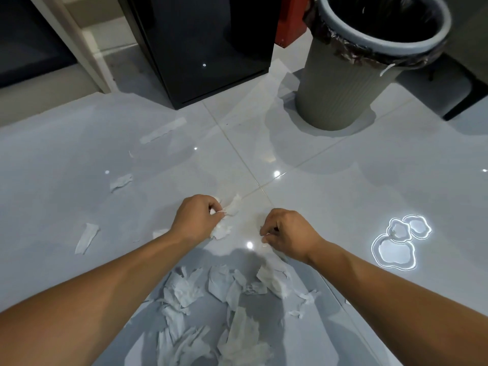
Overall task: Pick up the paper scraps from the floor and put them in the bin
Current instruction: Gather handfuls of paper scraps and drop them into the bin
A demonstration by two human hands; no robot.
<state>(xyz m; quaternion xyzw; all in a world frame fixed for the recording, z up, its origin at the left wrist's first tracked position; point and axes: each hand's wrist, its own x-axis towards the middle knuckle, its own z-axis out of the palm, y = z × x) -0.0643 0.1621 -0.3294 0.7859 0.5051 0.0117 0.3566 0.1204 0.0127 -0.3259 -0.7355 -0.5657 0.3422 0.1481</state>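
Both hands pinch up scraps from the floor; the bin waits beyond.

Nearest lies the scrap heap (224, 307), loose on the tiles. Past it, the left hand (196, 219) is closed on a wad (224, 223), and the right hand (287, 235) is closed on a small scrap (264, 237). Best to fill each grip before carrying. Strays (87, 237) lie toward the left edge. The bin (351, 83) stands at the far right, its mouth open. No writing is readable.

Both hands low — left (196, 219), right (286, 233) — fingers pinched.
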